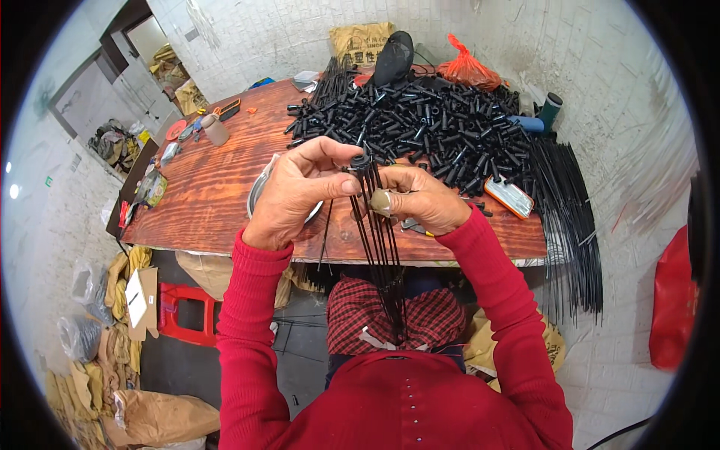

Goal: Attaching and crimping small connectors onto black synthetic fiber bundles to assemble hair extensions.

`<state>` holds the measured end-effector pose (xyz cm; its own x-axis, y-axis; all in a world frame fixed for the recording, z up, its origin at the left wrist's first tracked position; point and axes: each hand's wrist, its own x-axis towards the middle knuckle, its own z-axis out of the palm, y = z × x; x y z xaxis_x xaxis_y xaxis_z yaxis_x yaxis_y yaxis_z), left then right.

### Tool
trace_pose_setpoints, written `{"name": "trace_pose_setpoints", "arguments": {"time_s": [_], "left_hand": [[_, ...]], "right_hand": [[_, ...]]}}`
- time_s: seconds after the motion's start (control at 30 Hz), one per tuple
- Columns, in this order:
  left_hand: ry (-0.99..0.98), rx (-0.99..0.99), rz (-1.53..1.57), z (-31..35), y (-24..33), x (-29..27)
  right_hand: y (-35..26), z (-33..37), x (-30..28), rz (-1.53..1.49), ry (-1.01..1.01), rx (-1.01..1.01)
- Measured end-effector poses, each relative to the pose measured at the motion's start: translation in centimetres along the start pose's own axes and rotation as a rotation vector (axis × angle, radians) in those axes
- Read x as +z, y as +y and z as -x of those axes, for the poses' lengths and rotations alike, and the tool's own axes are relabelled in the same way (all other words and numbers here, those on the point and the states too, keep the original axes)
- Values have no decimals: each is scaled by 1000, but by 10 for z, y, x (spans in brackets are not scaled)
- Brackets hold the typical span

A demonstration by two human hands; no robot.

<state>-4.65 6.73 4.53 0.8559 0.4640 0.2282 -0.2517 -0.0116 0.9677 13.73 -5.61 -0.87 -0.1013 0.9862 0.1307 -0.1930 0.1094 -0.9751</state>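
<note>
Red ribbed sleeves nearest. Thin black rods bundled over checked cloth: left hand, fingers pinching black cap at top; right hand, fingers gripping rods beneath. Wood-grained worktop, open room leftward. Beyond, heaped glossy black tubes; farther, printed sack.

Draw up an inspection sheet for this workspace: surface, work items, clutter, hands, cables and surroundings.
Surface: reddish wood-grain table, largely covered at the back right.
Work items: bundle of black rods, held near its top, slanting down in front of the plaid cloth on the lap.
Clutter: heap of black tubes, orange bag, green flask; loose black rods overhang the right edge.
Hands: left hand and right hand both have fingers closed at the bundle's top.
Cables: black cable at lower right; ends not visible.
Surroundings: red stool, brown sack, white walls.
</note>
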Motion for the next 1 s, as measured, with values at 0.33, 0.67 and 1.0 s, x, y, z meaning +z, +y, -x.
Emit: {"name": "trace_pose_setpoints", "arguments": {"time_s": [0.33,0.67,1.0], "left_hand": [[-83,1,250,-5,-15,-1],[-231,-57,473,-17,-34,-8],[-286,-32,552,-34,-56,-14]], "right_hand": [[-1,3,3,13,13,-43],[-5,10,4,15,20,-26],[-3,9,15,126,64,-85]]}}
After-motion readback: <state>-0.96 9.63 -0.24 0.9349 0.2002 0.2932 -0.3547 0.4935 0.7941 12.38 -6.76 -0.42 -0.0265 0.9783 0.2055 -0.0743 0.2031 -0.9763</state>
